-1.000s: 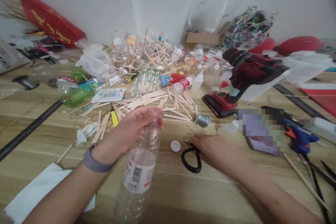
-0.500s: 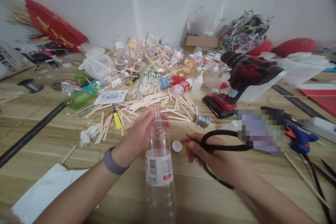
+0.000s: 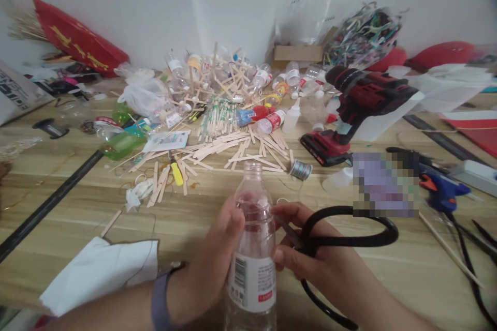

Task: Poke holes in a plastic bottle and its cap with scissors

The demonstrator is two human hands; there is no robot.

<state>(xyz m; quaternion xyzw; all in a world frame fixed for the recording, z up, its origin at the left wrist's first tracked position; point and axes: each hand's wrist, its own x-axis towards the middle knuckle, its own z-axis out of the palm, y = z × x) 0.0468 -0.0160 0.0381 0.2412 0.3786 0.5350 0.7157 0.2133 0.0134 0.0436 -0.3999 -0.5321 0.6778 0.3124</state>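
A clear plastic bottle (image 3: pixel 254 240) with a white barcode label stands upright and uncapped in front of me. My left hand (image 3: pixel 223 251) is wrapped round its left side below the neck. In my right hand (image 3: pixel 310 248) is a pair of scissors (image 3: pixel 355 240) with large black loop handles; the blades point left toward the bottle's upper side, their tips hidden. The fingertips of this hand reach the bottle's right side. Just behind those fingers shows the edge of a white round cap (image 3: pixel 282 200), mostly covered.
Wooden sticks (image 3: pixel 221 147), a yellow-handled screwdriver (image 3: pixel 176 171) and a thread spool (image 3: pixel 301 169) lie beyond the bottle. Plastic bottles pile up at the wall. A red cordless drill (image 3: pixel 349 108) stands at the right, near a blue glue gun (image 3: pixel 438 186). White paper (image 3: pixel 101 271) lies left.
My left hand has slid from the bottle's neck down to its side. The bottle has shifted slightly right, and my right hand with the scissors has come up against it.
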